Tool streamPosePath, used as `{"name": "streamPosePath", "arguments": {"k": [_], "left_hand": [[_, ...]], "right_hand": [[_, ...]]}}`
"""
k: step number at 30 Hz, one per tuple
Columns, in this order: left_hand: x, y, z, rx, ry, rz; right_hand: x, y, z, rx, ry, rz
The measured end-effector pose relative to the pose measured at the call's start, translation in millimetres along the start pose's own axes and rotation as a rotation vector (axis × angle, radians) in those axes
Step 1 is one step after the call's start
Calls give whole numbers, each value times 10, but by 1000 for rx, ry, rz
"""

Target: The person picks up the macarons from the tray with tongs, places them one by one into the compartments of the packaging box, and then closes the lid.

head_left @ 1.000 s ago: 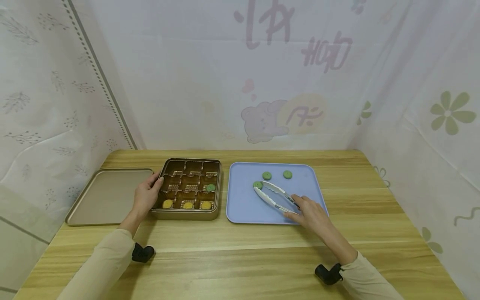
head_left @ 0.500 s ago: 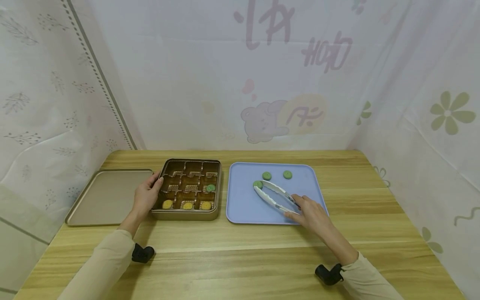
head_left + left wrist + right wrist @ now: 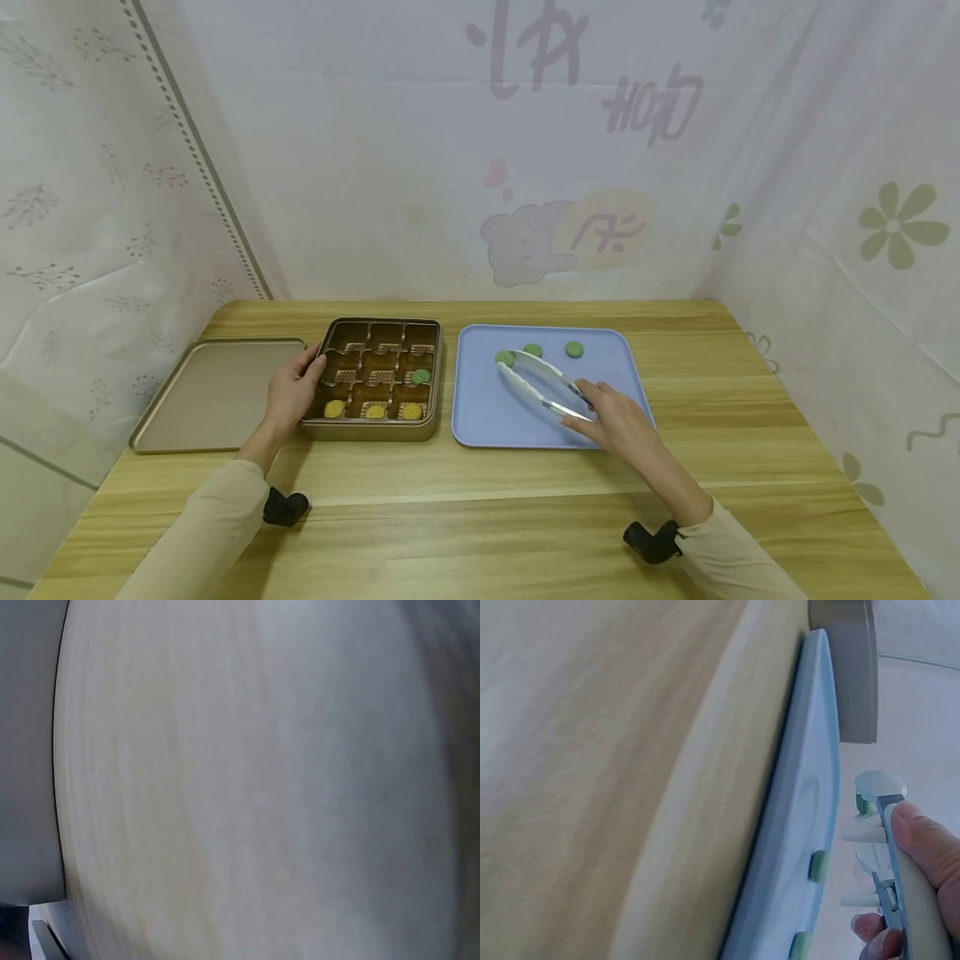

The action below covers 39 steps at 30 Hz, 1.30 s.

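Note:
My right hand (image 3: 621, 423) grips a pair of tongs (image 3: 543, 405) with white tips. Between those tips is a green round cookie (image 3: 505, 358), raised off the blue tray (image 3: 480, 421); the right wrist view shows the same cookie (image 3: 862, 802) apart from the tray. Two other green cookies lie on the tray, one (image 3: 573, 349) apart and one (image 3: 532, 351) partly behind the tongs. My left hand (image 3: 294, 390) holds the left side of a gold tin (image 3: 367, 430) with a brown divided insert. Inside are a green cookie (image 3: 422, 377) and yellow cookies (image 3: 376, 412) along the front row.
A flat gold lid (image 3: 210, 400) lies left of the tin, partly behind my left hand. The wooden table (image 3: 465, 517) bears everything, with patterned cloth (image 3: 375, 167) round its back and sides. The left wrist view holds mostly tabletop and the tin's side (image 3: 30, 750).
My right hand has moved slightly left and away from me with the tongs, and the green cookie in their tips has come up off the tray. My left hand stays on the tin.

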State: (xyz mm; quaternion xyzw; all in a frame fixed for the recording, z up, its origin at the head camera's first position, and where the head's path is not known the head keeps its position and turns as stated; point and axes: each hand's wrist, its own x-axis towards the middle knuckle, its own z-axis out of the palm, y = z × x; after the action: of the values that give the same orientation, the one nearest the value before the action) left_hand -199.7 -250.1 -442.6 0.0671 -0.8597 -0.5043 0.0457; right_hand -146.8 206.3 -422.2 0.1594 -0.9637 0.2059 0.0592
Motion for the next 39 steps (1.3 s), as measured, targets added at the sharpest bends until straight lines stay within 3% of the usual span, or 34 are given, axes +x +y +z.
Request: {"name": "streamPosePath", "arguments": {"k": [16,28,39], "left_hand": [[0,-6,-25,-6,-26,14],[-4,-12,-20,-5,-25,16],[5,-33,-17,-5,-24,23]], "right_hand": [[266,-484,-54,-6,41,-122],[488,-900,62,-4,5,-186],[611,-1134,191,-8,-64,-240]]}}
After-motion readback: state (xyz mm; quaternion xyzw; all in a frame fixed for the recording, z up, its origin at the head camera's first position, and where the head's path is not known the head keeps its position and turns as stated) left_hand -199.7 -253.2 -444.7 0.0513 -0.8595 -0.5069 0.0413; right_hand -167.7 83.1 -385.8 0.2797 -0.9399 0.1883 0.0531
